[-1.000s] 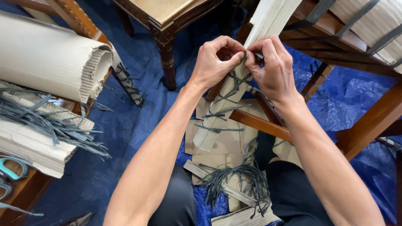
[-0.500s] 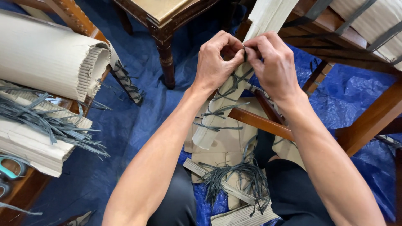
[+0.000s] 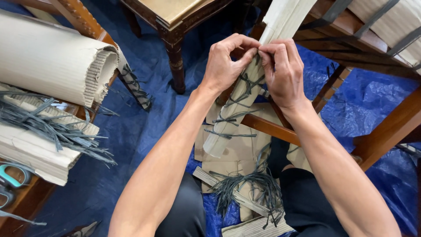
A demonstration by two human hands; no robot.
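Left hand: the left hand point(image 3: 226, 66) was closed in a pinch, thumb and fingertips pressed on a dark strap point(image 3: 245, 83) at the upper part of the wrapped leg point(image 3: 239, 103).
Right hand: the right hand point(image 3: 283, 72) was likewise pinched shut on the same strap, its fingertips meeting the left's right at the leg.
Leg: a chair leg wrapped in pale corrugated cardboard; it slanted from the upper right, near the chair frame point(image 3: 351, 33), down to the lower left, where its end hung above the cardboard scraps point(image 3: 239, 151).
Key relation: the leg's long axis ran up and away from the person, passing between the two hands; the strap crossed that axis, so each hand held one side of it, neither clearly nearer than the other.
Other ties: several more dark straps point(image 3: 228, 134) were already knotted around the leg below the hands, spaced along its length.
Lap and floor: a loose bundle of straps point(image 3: 247, 186) lay between the person's knees on cardboard pieces, over a blue tarp point(image 3: 144, 114).
Left side: a cardboard roll point(image 3: 48, 59) rested on a wooden surface, with more loose straps point(image 3: 52, 127) spread on folded cardboard just below it; teal-handled scissors point(image 3: 11, 184) lay at the left edge.
Beyond: another wooden chair point(image 3: 175, 26) stood on the tarp, well apart from the hands.
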